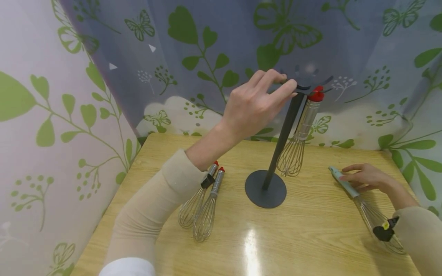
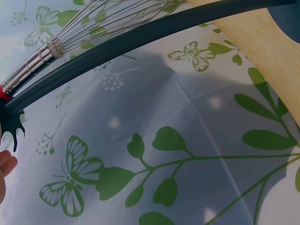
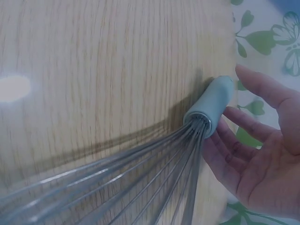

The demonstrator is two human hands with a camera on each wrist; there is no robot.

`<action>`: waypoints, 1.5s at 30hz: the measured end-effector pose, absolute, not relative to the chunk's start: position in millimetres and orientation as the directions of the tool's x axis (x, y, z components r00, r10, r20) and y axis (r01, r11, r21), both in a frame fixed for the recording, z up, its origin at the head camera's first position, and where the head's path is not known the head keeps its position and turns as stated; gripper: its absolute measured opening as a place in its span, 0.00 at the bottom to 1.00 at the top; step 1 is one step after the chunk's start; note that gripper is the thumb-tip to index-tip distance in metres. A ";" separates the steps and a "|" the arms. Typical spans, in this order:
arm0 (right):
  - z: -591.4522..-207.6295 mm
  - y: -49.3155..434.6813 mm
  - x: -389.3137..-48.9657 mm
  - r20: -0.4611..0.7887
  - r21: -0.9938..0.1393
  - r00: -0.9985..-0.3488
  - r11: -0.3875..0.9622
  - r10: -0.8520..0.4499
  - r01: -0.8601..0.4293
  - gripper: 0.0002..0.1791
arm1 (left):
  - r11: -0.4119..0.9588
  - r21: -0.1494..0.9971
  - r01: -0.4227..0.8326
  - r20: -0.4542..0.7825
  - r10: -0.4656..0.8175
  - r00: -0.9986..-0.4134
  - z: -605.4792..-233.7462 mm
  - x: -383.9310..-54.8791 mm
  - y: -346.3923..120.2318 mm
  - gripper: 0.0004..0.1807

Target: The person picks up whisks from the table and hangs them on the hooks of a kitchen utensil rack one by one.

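Note:
A black stand (image 1: pixel 284 130) with a round base and hooks at the top stands on the table. My left hand (image 1: pixel 257 97) is at its top, fingers bent, with thumb and fingertip at one hook (image 1: pixel 304 87). In the left wrist view only fingertips (image 2: pixel 6 164) show beside the hooks. A steel whisk (image 1: pixel 306 119) with a red end cap hangs from the stand's right side. At the right, my right hand (image 1: pixel 371 178) is at the pale green handle (image 3: pixel 211 103) of another whisk (image 1: pixel 345 184). Its fingers are spread beside and behind the handle, thumb apart.
Two steel whisks (image 1: pixel 215 188) with red ends lie side by side on the wooden table (image 1: pixel 304 237), left of the stand base (image 1: pixel 257 197), partly behind my left sleeve. A patterned curtain (image 1: pixel 207 76) stands behind and beside the table.

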State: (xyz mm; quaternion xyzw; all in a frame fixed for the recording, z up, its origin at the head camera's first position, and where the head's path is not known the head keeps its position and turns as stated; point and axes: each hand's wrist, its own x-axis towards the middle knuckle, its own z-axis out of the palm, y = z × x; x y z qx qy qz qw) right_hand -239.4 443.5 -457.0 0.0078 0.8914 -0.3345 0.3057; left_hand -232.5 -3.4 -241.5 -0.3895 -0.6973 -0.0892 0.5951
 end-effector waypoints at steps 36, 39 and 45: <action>-465.2 431.4 -240.8 -0.511 -0.583 -0.834 0.796 -0.206 0.161 0.43 | 0.682 -0.344 0.645 0.900 0.436 0.019 -240.8 -229.8 -2.6 0.15; -464.5 429.7 -240.6 -0.497 -0.587 -0.845 0.794 -0.199 0.159 0.42 | 0.681 -0.341 0.648 0.900 0.435 0.017 -240.7 -230.1 -3.0 0.15; -460.0 426.5 -240.6 -0.473 -0.605 -0.859 0.781 -0.193 0.157 0.41 | 0.677 -0.342 0.652 0.897 0.441 0.012 -240.1 -230.2 -4.0 0.15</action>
